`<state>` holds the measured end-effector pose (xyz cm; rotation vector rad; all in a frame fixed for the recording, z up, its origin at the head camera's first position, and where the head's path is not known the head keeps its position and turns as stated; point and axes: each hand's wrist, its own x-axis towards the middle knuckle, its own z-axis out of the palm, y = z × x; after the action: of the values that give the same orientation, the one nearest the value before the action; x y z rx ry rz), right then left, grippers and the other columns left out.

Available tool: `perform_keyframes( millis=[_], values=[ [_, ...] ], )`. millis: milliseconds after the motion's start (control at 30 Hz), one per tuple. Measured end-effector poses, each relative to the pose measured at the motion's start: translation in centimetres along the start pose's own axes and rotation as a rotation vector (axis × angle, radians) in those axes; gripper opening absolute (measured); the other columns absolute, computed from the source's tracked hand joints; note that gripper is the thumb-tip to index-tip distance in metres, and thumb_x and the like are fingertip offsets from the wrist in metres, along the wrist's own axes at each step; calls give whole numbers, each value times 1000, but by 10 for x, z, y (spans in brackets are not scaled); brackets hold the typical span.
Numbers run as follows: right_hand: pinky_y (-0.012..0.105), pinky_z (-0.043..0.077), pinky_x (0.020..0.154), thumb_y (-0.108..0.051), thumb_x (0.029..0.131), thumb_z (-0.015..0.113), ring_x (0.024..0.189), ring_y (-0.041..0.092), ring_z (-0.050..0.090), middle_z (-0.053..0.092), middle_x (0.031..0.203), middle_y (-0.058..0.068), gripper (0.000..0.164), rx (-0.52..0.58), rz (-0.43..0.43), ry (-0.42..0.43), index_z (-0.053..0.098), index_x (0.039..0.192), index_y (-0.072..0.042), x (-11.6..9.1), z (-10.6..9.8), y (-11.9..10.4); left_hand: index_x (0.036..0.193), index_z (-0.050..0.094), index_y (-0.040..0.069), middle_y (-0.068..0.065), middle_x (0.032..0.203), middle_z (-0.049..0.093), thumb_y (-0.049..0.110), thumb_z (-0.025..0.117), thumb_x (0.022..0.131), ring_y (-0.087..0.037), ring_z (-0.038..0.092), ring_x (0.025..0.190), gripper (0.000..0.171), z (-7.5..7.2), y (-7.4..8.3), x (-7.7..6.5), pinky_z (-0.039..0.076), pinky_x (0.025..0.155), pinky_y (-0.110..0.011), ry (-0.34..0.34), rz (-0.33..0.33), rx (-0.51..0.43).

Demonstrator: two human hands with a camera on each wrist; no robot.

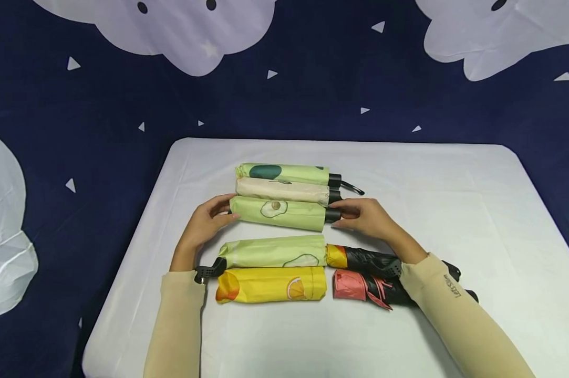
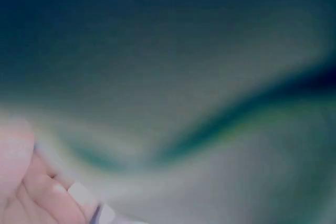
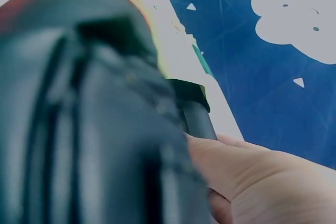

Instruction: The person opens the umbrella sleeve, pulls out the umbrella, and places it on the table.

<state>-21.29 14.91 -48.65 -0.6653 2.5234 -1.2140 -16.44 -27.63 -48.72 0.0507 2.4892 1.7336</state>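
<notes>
A folded light-green umbrella (image 1: pixel 296 214) with a fried-egg-like print lies across the white table between both hands. My left hand (image 1: pixel 203 223) holds its left end between thumb and fingers. At the other end, my right hand (image 1: pixel 371 218) pinches around the black handle (image 1: pixel 332 215), which the right wrist view also shows beside the thumb. Directly behind lie a cream umbrella (image 1: pixel 284 190) and a green one with a dark patch (image 1: pixel 293 173), whose black strap sticks out right. In the left wrist view only some fingers (image 2: pixel 47 195) show clearly; the rest is blurred.
Nearer me lie another green umbrella (image 1: pixel 270 252) and a yellow one with orange slices (image 1: pixel 275 285). To their right are a black-and-yellow umbrella (image 1: pixel 364 258) and a black-and-red one (image 1: pixel 352 285), partly under my right forearm. A dark-blue cloth (image 1: pixel 312 94) hangs behind the table.
</notes>
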Motion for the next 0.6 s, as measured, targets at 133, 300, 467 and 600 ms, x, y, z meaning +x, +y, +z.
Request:
perform_keyframes(
  millis=[133,300,467,600],
  values=[
    [34,58,89,-20,84,88,109,22,70,70,127,7,46,-18,-23,8,73,128,-19,-1,0,1,145,59,16,-9,138,61,23,80,92,-26,57,126,57,3,1,0,46,107,-43,16,0,6],
    [31,58,89,-22,83,88,109,20,70,71,125,6,45,-5,-43,27,74,126,-20,-1,2,2,143,62,21,-5,136,64,32,81,90,-23,61,122,57,5,2,-3,49,103,-42,75,-19,51],
    [30,57,90,-22,83,88,110,20,70,71,124,6,44,10,-39,35,75,125,-20,0,4,1,142,63,20,-6,130,67,35,82,89,-22,63,119,57,5,0,-5,52,99,-40,103,-25,85],
    [32,58,90,-22,83,88,110,21,70,71,124,6,45,7,-27,41,75,126,-20,-2,4,1,141,64,19,-6,128,67,33,83,89,-22,64,117,57,7,-1,-3,52,99,-39,104,-21,74]
  ],
)
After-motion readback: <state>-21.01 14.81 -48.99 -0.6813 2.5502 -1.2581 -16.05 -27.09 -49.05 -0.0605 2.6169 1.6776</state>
